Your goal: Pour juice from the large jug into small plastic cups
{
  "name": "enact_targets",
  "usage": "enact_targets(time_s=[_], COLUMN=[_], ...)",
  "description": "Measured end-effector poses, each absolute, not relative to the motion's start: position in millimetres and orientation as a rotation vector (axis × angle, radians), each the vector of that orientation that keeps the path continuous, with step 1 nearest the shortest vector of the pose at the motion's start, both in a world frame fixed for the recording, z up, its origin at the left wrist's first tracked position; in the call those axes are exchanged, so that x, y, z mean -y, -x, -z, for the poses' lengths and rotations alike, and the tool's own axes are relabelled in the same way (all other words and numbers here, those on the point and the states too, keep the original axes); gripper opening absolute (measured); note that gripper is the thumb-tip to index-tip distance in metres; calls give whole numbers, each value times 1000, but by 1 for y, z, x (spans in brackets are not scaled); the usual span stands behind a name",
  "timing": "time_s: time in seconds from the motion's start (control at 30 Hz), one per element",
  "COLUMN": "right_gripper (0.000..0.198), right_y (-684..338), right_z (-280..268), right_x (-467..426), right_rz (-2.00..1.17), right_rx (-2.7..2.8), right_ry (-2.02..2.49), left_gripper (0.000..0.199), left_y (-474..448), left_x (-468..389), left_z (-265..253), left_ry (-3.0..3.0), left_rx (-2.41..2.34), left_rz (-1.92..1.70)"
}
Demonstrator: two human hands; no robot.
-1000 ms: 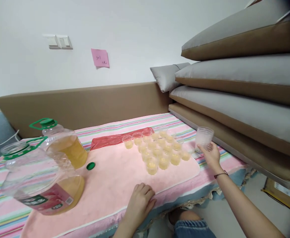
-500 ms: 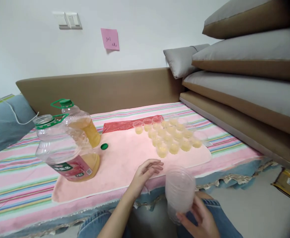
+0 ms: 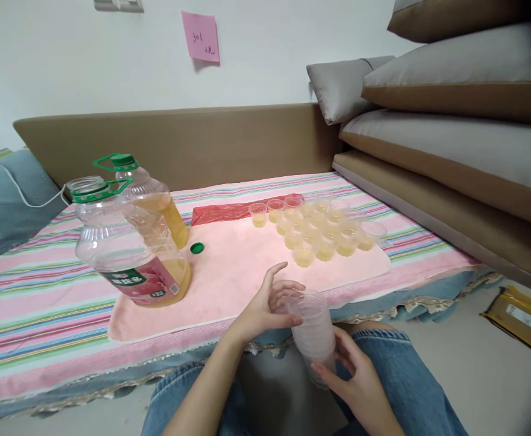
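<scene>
Over the table's front edge, my right hand [image 3: 356,378] grips the lower part of a stack of clear plastic cups [image 3: 314,333], tilted slightly to the left. My left hand [image 3: 265,309] is at the upper left of the stack, fingers apart and curved, with the thumb beside the top cups; whether it touches them I cannot tell. Several filled cups [image 3: 324,249] of pale yellow drink stand in close rows on a pink mat [image 3: 229,284]. To the left is an uncapped juice bottle [image 3: 133,254], partly filled, and behind it a capped juice bottle [image 3: 169,212].
A green cap [image 3: 197,247] lies on the mat near the bottles. Behind the cups is a red plastic bag [image 3: 224,212]. Stacked cushions [image 3: 438,145] rise on the right, and a yellow package [image 3: 522,318] rests on the floor.
My right hand has brought the cup stack left and up a little. My left hand has moved to the stack's top, its thumb now beside the cups. The view has tilted down.
</scene>
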State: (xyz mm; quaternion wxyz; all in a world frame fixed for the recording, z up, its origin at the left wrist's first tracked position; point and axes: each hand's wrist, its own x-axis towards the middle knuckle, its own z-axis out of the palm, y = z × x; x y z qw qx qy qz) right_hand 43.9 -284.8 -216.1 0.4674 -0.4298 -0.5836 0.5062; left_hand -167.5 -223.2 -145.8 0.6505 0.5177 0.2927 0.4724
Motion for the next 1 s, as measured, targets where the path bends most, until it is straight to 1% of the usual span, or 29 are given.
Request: enact_targets(time_s=[0.17, 0.33, 0.43, 0.53, 0.63, 0.77, 0.83, 0.87, 1.0], right_gripper=[47, 46, 46, 51, 53, 46, 50, 53, 49], right_y=[-43, -46, -58, -81, -112, -156, -177, -187, -218], right_z=[213, 207, 200, 189, 175, 155, 148, 146, 149], right_x=[283, 282, 278, 264, 237, 183, 149, 131, 59], right_rz=[-1190, -1146, -1151, -1152, -1037, -836, -766, -744, -753], right_rx=[1477, 1492, 1443, 1304, 1134, 1025, 996, 986, 980], right_ry=[1077, 1080, 1059, 1060, 1095, 1087, 1081, 1084, 1166], left_gripper=[95, 98, 96, 94, 91, 90, 91, 91, 93], left_y=[166, 182, 199, 208, 203, 190, 184, 182, 176], left_x=[224, 220, 213, 203, 193, 182, 178, 177, 174], left_z=[135, 120, 116, 122, 135, 150, 155, 156, 162], left_ry=[-972, -834, -827, -883, -951, -1150, -1232, -1261, -1366], left_rx=[-636, -650, -748, -923, -1096, -1248, -1276, -1280, -1281], left_rz=[-1220, -1480, -1651, -1734, -1739, -1669, -1633, -1614, -1533])
